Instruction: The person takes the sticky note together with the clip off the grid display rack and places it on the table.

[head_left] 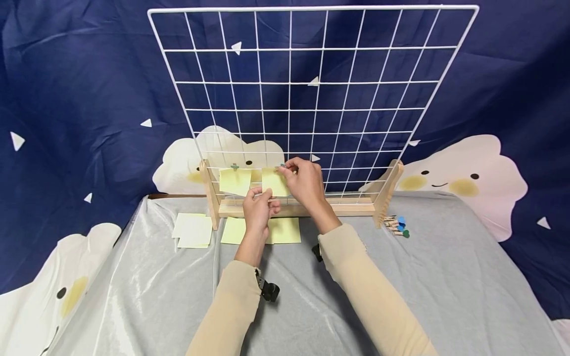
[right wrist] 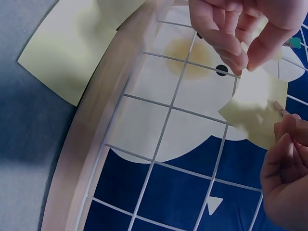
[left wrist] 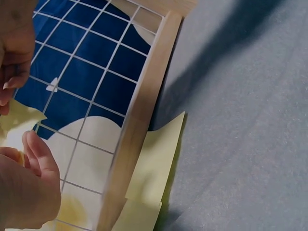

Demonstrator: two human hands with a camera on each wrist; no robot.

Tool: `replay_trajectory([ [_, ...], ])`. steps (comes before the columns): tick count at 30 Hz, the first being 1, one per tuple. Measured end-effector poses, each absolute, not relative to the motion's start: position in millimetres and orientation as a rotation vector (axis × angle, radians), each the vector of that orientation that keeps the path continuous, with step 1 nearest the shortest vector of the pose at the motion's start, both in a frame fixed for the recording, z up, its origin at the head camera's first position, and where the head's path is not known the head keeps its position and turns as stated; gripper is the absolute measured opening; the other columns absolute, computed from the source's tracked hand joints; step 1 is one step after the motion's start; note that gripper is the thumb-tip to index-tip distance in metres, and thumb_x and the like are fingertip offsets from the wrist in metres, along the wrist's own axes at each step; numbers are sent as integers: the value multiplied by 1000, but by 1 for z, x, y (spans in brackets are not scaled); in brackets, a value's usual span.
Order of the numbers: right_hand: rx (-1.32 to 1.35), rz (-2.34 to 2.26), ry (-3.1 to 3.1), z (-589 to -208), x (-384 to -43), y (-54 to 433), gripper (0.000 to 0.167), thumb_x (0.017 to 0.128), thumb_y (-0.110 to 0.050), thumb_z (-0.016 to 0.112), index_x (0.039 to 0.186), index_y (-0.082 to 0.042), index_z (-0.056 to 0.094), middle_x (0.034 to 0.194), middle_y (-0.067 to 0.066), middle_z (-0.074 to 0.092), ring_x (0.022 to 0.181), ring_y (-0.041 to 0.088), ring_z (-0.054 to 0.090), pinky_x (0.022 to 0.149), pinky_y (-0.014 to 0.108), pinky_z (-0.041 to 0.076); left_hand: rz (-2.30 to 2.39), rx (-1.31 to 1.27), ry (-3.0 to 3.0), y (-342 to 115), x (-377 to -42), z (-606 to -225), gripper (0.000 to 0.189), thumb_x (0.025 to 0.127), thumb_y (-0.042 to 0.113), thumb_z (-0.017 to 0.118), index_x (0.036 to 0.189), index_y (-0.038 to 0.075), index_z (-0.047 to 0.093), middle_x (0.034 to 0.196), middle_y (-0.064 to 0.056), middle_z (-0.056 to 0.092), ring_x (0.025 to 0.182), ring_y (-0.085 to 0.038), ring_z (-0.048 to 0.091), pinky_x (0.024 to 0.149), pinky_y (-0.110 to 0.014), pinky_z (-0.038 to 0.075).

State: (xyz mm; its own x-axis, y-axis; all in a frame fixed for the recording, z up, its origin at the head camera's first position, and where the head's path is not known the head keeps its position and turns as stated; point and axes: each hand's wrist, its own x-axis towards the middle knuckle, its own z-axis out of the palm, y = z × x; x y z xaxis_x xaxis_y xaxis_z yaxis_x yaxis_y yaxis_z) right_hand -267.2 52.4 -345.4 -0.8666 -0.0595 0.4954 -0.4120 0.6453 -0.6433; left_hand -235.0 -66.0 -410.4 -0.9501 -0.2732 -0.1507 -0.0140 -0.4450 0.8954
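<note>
My left hand pinches a yellow sticky note by its lower edge, in front of the white wire grid. At the note's top, my right hand pinches a small wooden clothespin, which sits over the paper's edge in the right wrist view. Whether the clothespin also grips the wire cannot be made out. Just left of it, another yellow note hangs on the grid under a clothespin with a green top. In the left wrist view, the held note is partly hidden by both hands.
Wooden feet and a wooden bar support the grid. More yellow notes lie before it, and pale notes lie left. Several clothespins with blue and green tops lie right, on the grey cloth.
</note>
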Motion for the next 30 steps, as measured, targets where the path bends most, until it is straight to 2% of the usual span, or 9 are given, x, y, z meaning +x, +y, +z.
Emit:
replay_trajectory([
  [4,351,1121,-2426,-347,-267,53,15,92,-20,76,90,-5,76,80,6,73,71,22,64,68,37,49,-2478,410,-1589,-66,-234,-411,13,99,5,61,107,5,51,89,-17,65,57,-10,65,49,-18,51],
  [11,238,1396,-2325,-352,-267,55,14,92,-14,77,90,-1,75,75,8,71,64,19,71,59,24,48,-2437,377,-1677,-67,-232,-414,13,100,7,62,106,6,51,87,-8,62,64,-14,67,50,-19,50],
  [15,213,1465,-2261,-354,-267,55,14,93,-13,76,93,2,75,77,10,72,64,20,72,54,18,48,-2410,353,-1721,-68,-232,-416,13,100,8,62,107,6,51,87,-8,63,65,-13,67,51,-19,51],
  [20,233,1565,-2193,-356,-268,59,16,92,-10,77,97,5,74,81,14,72,64,22,71,56,17,51,-2401,343,-1746,-69,-231,-415,14,100,9,63,107,7,51,89,-10,64,65,-13,66,52,-20,52],
  [26,286,1675,-2137,-356,-268,65,18,91,-6,77,100,8,72,84,18,72,62,14,66,58,16,52,-2405,313,-1764,-73,-228,-415,15,100,8,63,107,7,50,88,-10,65,68,-18,66,52,-20,51],
  [30,334,1721,-2085,-355,-265,70,17,91,-4,76,103,8,72,87,20,72,62,18,65,57,18,52,-2421,288,-1762,-74,-226,-415,17,100,8,64,108,7,49,89,-12,66,67,-18,65,53,-20,50],
])
